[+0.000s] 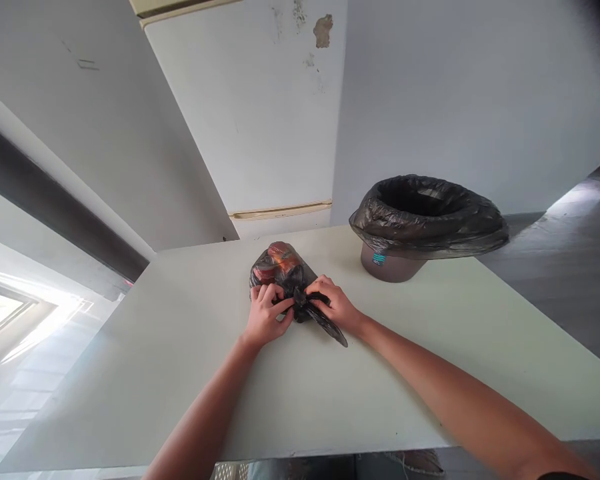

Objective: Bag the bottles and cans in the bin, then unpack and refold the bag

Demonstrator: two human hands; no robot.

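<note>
Pale worktop (130, 373); black bag (280, 263) lies toward its far edge, left of the lined bin (425, 233). My left hand (269, 315) and right hand (336, 305) pinch plastic beside the knot (300, 297). Judgement: draw 2 sides evenly, sparing thin film.

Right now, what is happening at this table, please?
A person's left hand and right hand pinch the gathered neck of a thin, black, see-through plastic bag, with reddish things inside, on the pale, flat table. A round brown bin with a black plastic liner stands to the right.
</note>
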